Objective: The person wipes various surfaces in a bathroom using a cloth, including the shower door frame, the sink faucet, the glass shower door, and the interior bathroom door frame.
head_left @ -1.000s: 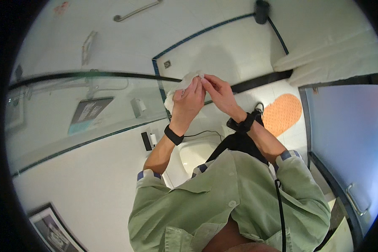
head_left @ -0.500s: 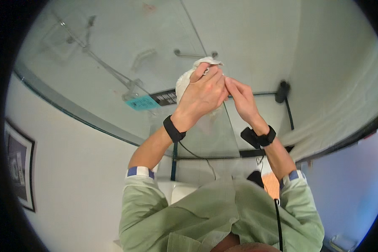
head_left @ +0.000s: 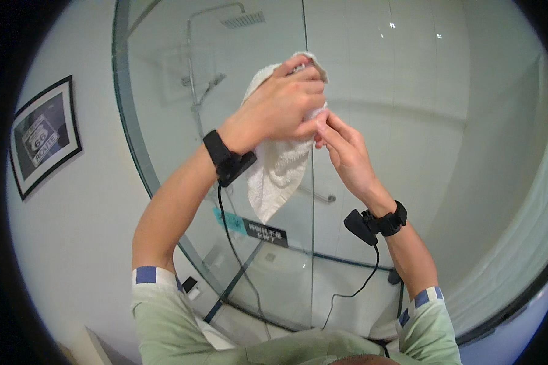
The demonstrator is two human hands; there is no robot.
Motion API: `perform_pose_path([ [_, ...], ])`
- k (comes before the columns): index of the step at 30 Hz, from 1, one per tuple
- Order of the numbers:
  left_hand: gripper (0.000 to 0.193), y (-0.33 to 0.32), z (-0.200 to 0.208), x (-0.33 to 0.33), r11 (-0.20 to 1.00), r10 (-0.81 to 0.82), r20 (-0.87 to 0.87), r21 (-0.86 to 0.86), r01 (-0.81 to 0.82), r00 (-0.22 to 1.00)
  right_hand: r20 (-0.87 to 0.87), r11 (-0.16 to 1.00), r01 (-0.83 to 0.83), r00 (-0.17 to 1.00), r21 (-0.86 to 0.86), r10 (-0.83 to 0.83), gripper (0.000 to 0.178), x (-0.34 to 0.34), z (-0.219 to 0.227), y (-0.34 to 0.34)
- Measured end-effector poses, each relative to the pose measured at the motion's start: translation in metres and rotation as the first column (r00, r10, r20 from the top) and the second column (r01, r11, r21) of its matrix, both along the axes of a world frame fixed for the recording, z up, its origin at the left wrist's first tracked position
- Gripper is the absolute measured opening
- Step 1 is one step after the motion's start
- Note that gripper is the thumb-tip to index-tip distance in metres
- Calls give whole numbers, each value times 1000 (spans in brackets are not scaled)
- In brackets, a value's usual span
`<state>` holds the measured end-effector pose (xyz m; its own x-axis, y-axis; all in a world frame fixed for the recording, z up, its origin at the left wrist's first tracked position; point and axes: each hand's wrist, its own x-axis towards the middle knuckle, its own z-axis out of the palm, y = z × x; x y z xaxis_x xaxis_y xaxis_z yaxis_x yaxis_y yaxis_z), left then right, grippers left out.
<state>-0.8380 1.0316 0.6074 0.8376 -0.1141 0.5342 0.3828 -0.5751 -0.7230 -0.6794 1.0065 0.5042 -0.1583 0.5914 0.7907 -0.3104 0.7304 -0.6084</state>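
white cloth [head_left: 278, 176] hangs before glass panel [head_left: 158, 115]; from afar, i see left hand [head_left: 283, 104] grasping it; grip of right hand [head_left: 350, 157] i cannot tell.

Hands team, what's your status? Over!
Bare left hand: gripping white terry cloth, partly covering it. Bare right hand: fingertips at left thumb. Clear glass shower panel behind.

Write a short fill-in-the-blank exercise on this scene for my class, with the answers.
1. The cloth held in the left hand is ____ in colour.
2. The band around the left wrist is ____.
3. The framed picture hangs to the person's ____.
4. The rolled-up sleeves are pale ____.

Missing words: white; black; left; green.
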Motion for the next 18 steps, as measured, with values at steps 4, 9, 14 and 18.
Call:
perform_pose_path([
  [4,22,21,93,-6,972,-27,57,235,13,998,30,941,195,977,275,-211,37,-12,80,38],
  [9,31,-19,131,-9,910,371,8,198,-365,929,99,841,312,915,441,-392,54,-11,141,61],
  [14,31,-14,106,-9,951,120,73,276,-136,990,123,780,368,864,507,-488,45,-8,114,50],
  [18,31,-10,61,-1,956,117,30,266,-121,993,131,847,347,894,404,-429,30,-9,51,40],
])
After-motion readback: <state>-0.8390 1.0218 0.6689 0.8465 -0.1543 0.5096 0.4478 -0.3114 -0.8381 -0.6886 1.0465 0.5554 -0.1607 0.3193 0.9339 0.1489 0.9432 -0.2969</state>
